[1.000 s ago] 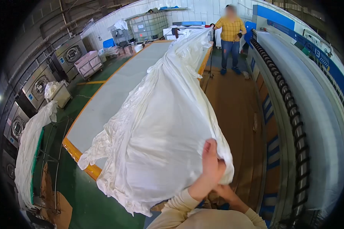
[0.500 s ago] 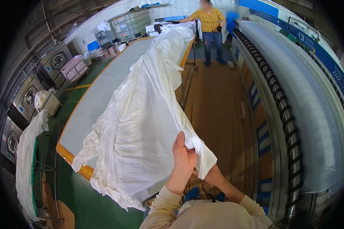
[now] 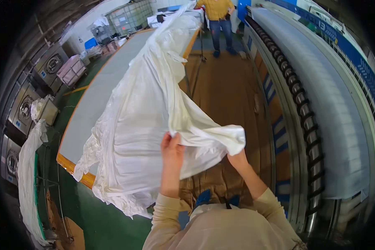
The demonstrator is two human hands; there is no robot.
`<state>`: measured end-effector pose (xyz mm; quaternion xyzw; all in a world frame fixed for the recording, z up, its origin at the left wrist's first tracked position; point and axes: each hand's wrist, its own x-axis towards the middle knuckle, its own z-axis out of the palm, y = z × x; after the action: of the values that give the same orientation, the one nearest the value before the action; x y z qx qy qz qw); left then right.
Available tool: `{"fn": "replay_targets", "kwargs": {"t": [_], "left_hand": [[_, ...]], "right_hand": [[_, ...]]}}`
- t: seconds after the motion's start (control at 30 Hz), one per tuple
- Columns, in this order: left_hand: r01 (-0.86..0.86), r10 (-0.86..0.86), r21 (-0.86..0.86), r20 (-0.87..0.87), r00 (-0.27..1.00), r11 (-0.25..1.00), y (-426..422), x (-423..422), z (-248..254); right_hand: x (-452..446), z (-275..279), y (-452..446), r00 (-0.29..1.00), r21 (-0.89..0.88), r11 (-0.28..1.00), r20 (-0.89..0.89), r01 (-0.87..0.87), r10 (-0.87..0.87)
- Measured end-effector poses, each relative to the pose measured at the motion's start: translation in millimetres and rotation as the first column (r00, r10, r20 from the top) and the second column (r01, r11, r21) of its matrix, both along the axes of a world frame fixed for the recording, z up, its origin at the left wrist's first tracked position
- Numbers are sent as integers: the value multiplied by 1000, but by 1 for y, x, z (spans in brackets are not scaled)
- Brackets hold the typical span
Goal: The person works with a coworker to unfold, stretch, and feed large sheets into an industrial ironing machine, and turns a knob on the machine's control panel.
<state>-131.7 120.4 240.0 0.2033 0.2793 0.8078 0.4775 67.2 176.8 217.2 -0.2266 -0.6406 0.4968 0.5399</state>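
Observation:
A large white sheet [image 3: 141, 112] lies bunched and wrinkled along a grey table [image 3: 87, 112] with an orange edge, its near part hanging over the table's end. My left hand [image 3: 172, 148] pinches a fold of it near the middle. To the right, my right hand [image 3: 237, 159] holds the sheet's corner from below; its fingertips are hidden under the cloth. Between my two hands the cloth stretches in a loose, twisted band.
A person in a yellow shirt [image 3: 217, 10] stands at the table's far end. Along the right runs a long ironing machine [image 3: 316, 96] with a spiral roller [image 3: 293, 83]. White cloth hangs on a rack [image 3: 29, 175] at the left, near washers [image 3: 25, 104] and carts [image 3: 72, 71].
My hands have moved apart, the right one outward and up, drawing the corner rightward. The view has shifted, and the far person appears higher in the frame.

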Motion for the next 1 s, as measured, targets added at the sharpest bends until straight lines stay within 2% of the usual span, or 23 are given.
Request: {"fn": "replay_targets", "kwargs": {"t": [0.03, 0.1, 0.13, 0.2, 0.23, 0.3, 0.33, 0.4, 0.43, 0.47, 0.5, 0.57, 0.6, 0.63, 0.67, 0.7, 0.73, 0.8, 0.83, 0.87, 0.9, 0.93, 1.0], "left_hand": [[-48, 46, -38, -50, 998, 998, -5, -10, 1], [-100, 92, -77, -100, 991, 992, -7, -26, 13], [-160, 151, -62, -126, 981, 985, -7, -31, 24], [-231, 222, -44, -146, 964, 972, -7, -51, 31], [-265, 253, -20, -228, 940, 964, -4, -65, 25], [-315, 301, 29, -387, 871, 949, 1, -89, 11], [-311, 298, 31, -386, 873, 950, 2, -95, 5], [-174, 53, -190, -515, 856, 966, -2, -104, -9], [-135, -20, -247, -537, 843, 959, -2, -108, -17], [-98, -94, -304, -557, 825, 948, -3, -112, -25], [-271, -7, -251, -744, 668, 929, -1, -114, -34], [-540, 123, -19, -966, 226, 842, 7, -114, -56], [-523, 123, -17, -965, 232, 852, 8, -114, -69], [-550, -12, -11, -1000, 1, 835, 7, -117, -84], [-571, -152, 7, -961, -231, 821, 3, -119, -100], [-585, -282, 39, -849, -447, 810, -1, -120, -115], [-568, -274, 39, -847, -455, 822, -4, -121, -131], [-392, -346, -234, -906, -245, 890, -8, -125, -153], [-379, -335, -223, -905, -261, 898, -11, -129, -149], [-260, -166, -72, -917, -362, 963, -18, -130, -138], [-129, 12, 74, -902, -431, 989, -26, -129, -128], [-120, 22, 81, -903, -428, 989, -33, -131, -117], [-271, -147, -2, -843, -517, 963, -45, -153, -103]], "right_hand": [[2, 7, 0, 1000, -17, 1000, 3, 15, -15], [4, 27, -1, 948, 298, 954, 293, 37, -128], [6, 33, -2, 947, 291, 956, 298, 32, -123], [7, 46, 0, 986, 109, 987, 105, 115, -126], [8, 48, 2, 990, 12, 990, 6, 143, -144], [26, 43, 4, 989, 26, 989, 25, 144, -144], [36, 41, 5, 988, 42, 988, 40, 150, -151], [52, 48, -6, 920, -264, 891, -31, 369, -390], [64, 57, -7, 817, -453, 806, -243, 381, -523], [78, 65, -7, 641, -625, 707, -402, 330, -654], [96, 69, -11, 629, -623, 702, -402, 345, -665], [127, 73, -21, 559, -540, 793, -580, 281, -593], [130, 72, -28, 549, -536, 790, -581, 299, -601], [128, 70, -37, 553, -471, 827, -620, 306, -557], [126, 67, -48, 554, -408, 856, -653, 316, -516], [126, 65, -56, 557, -344, 881, -683, 326, -472], [129, 66, -62, 545, -346, 873, -684, 343, -485], [138, 78, -70, 442, -302, 872, -769, 385, -462], [143, 84, -73, 384, -282, 869, -810, 407, -443], [151, 93, -79, 372, -279, 865, -816, 418, -443], [165, 104, -84, 435, -261, 873, -785, 412, -440], [175, 111, -85, 499, -244, 881, -749, 405, -436], [187, 114, -77, 485, -261, 884, -757, 389, -437]]}}
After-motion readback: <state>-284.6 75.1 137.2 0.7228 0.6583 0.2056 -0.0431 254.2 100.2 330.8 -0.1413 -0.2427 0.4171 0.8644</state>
